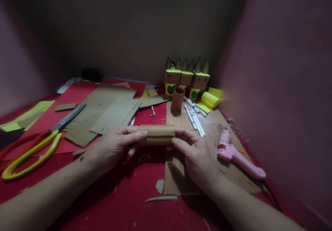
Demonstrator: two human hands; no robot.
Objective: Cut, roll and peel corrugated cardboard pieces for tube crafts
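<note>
Brown rolled cardboard tube (157, 135) lies sideways between both hands, lifted just above the red surface (109, 203) near the middle of its near half. The left hand (114, 148) comes in from the near left corner, forearm stretched flat and low, its thumb laid along the top of the tube's left end and its fingers curled beneath, so the grip is closed on that end. The right hand (197, 154) reaches from the near right edge, back of the hand up, fingers (181, 142) pressed against the tube's right end and the thumb over the top; this grip is closed on the tube too. The tube is plain, matte, tan-brown, evenly rolled, with a faint seam along its length.

Under the right hand lies a flat brown cardboard sheet (178, 179). A pink glue gun (238, 156) rests on it toward the right edge. Yellow-handled scissors (38, 144) lie toward the left edge, beside loose flat cardboard pieces (103, 115). Toward the far edge stand a short upright cardboard tube (177, 99), white marker pens (194, 116), a roll of yellow paper (210, 99), and small yellow-and-brown paper figures (186, 77).
</note>
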